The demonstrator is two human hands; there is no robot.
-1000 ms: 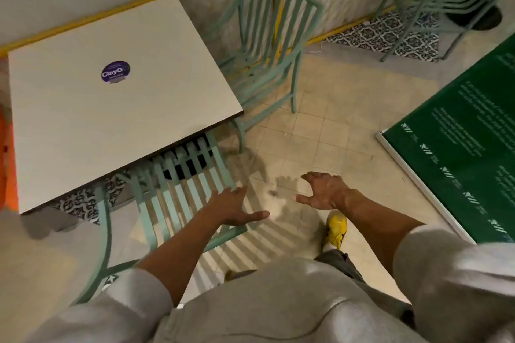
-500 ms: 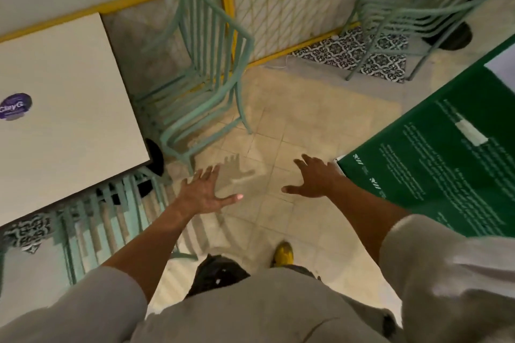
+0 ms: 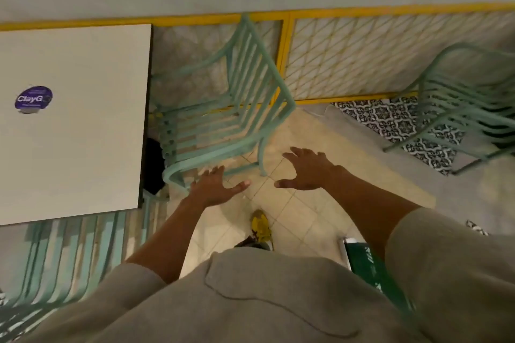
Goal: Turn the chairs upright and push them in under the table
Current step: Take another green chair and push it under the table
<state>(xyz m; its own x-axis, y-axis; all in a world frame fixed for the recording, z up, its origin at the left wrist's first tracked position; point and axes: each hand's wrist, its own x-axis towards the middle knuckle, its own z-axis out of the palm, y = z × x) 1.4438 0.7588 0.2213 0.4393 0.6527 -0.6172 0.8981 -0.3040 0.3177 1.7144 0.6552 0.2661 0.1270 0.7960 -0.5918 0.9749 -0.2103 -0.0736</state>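
A: Head view. Round purple sticker (image 3: 33, 97) on the pale surface (image 3: 83, 133), reading "ClayG"; smaller print beneath too blurred to read.

B: Noted. Green board (image 3: 370, 264) at lower right, mostly hidden behind the grey sleeve; white marks on it, not legible.

A: Mint slatted chair (image 3: 223, 108) upright, just beside the surface's right edge, seat facing it, not tucked under. Back close to the yellow railing (image 3: 287, 44).

B: Second chair (image 3: 69, 253) at lower left, partly under the surface's near edge, rest cut off by the frame and the sweatshirt. Orientation hard to tell.

A: Stack of mint chairs (image 3: 468, 108) far right, cut off at the edge, well apart from the surface.

B: Left hand (image 3: 214, 186): fingers spread, released, over the upright chair's near front corner; touching or not, cannot tell.

A: Right hand (image 3: 309, 170): fingers splayed and slightly curled, empty, above the floor tiles near the chair's rear leg. Yellow shoe (image 3: 260, 224) below, between the forearms.
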